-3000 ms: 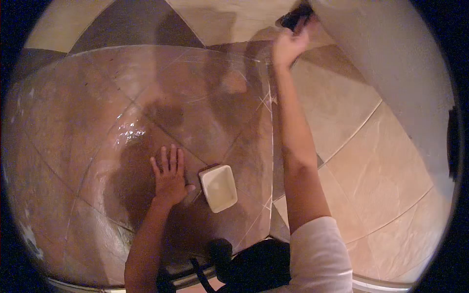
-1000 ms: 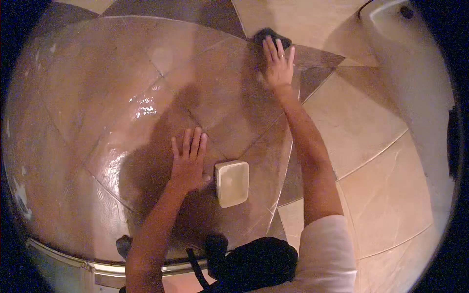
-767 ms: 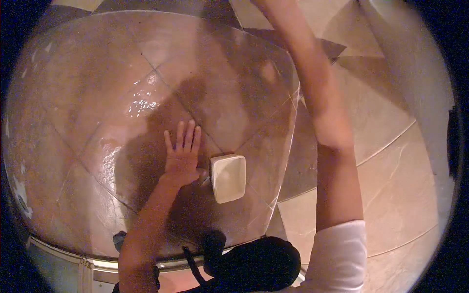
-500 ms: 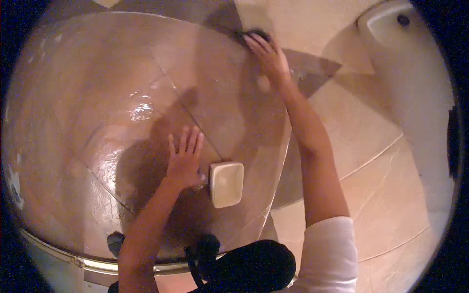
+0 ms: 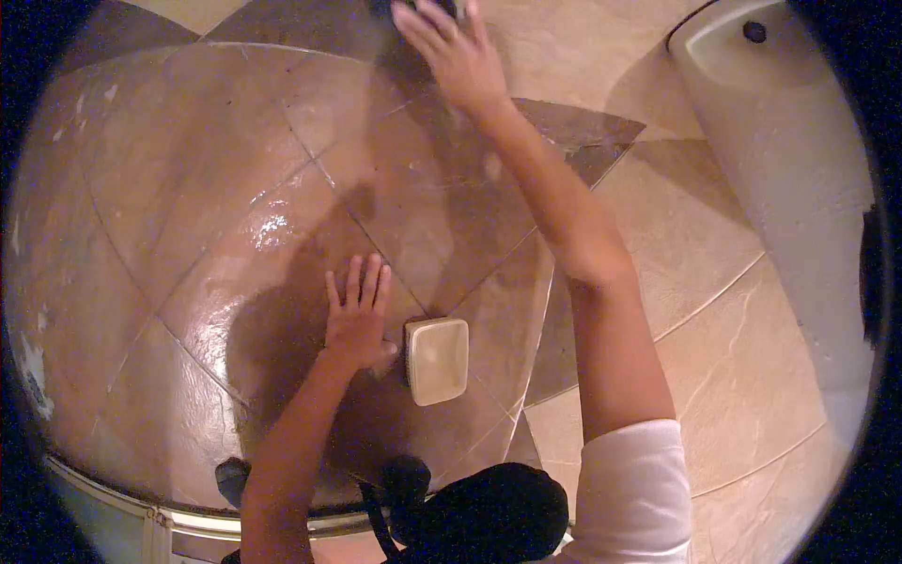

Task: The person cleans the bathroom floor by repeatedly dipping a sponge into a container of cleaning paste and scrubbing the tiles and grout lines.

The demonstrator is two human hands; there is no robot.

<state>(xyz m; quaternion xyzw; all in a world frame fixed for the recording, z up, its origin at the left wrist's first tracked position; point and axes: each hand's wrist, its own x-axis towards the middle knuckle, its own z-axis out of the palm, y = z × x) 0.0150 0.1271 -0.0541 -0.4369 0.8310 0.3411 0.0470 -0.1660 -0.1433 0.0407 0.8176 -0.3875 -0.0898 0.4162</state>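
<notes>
My left hand (image 5: 357, 315) lies flat on the wet brown tiles (image 5: 216, 254), fingers spread and holding nothing. Just right of its thumb sits a cream rectangular dish (image 5: 439, 362), hollow side facing me. Farther up, my right hand (image 5: 456, 61) reaches to the top edge of the view. Under its fingertips is a dark pad-like object (image 5: 413, 11), partly cut off by the frame; its exact kind is not clear.
A white tub-like fixture (image 5: 766, 132) with a dark round knob or plug (image 5: 754, 32) runs along the right. A metal-edged track (image 5: 202, 522) crosses the bottom left. Dark footwear (image 5: 498, 512) shows below. Tan tiles (image 5: 695, 282) lie on the right.
My right hand has moved up and left with the dark pad-like object, which now reaches the top edge. My left hand stays in nearly the same place beside the dish.
</notes>
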